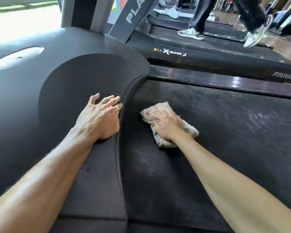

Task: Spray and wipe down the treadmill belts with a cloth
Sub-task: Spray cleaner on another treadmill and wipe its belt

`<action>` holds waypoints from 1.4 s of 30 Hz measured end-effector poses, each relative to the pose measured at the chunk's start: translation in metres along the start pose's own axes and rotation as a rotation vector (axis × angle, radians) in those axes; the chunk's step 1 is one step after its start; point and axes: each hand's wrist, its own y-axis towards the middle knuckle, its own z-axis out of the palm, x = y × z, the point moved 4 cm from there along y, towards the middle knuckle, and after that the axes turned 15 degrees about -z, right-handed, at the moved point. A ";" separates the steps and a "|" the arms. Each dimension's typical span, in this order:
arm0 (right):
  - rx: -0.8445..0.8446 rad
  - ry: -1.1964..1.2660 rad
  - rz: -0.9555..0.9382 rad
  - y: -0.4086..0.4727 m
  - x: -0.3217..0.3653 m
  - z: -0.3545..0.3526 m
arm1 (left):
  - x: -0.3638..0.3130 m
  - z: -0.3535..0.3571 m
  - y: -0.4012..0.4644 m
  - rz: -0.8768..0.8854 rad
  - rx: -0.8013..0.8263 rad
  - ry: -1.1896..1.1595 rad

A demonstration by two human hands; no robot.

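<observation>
R forearm outstretched, right hand [166,126] flat on cloth [170,125], belt [225,132].

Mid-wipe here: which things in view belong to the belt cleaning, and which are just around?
Job:
- cloth, pressed flat under the right hand
- treadmill belt, wet patch at far right
- left hand, braced on the motor cover

Just around:
- neighbouring treadmill
- someone's sneakers on it
</observation>
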 end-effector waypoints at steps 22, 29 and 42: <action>0.051 -0.025 -0.299 0.014 0.076 0.017 | 0.000 0.002 0.001 -0.010 0.007 0.093; 0.126 0.113 -0.603 -0.123 0.094 0.006 | -0.001 0.002 0.000 -0.009 0.014 0.104; 0.032 -0.072 -0.155 0.029 0.059 0.005 | 0.000 0.002 0.001 -0.007 0.012 0.095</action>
